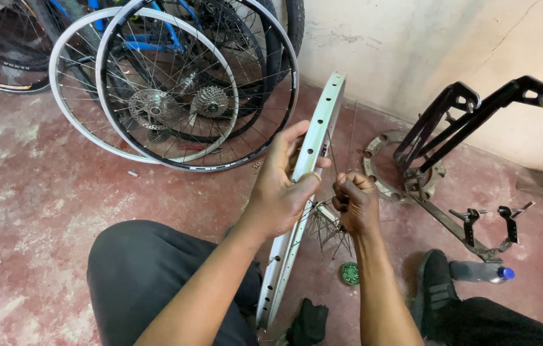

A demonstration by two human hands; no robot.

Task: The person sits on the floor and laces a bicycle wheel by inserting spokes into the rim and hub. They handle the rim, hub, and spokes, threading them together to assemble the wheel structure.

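The left hand (279, 192) grips the silver rim (318, 131), thumb over its edge. The right hand (356, 204), just right of it, pinches a thin spoke (350, 138) in closed fingers.

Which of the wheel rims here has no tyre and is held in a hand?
The bare silver rim gripped upright by the left hand. The other wheels lean against the wall, fully spoked, with sprockets.

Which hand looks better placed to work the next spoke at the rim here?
Probably the right hand: its fingers are pinched together right beside the silver rim, above the loose spokes. The left hand is wrapped around the rim, holding it upright.
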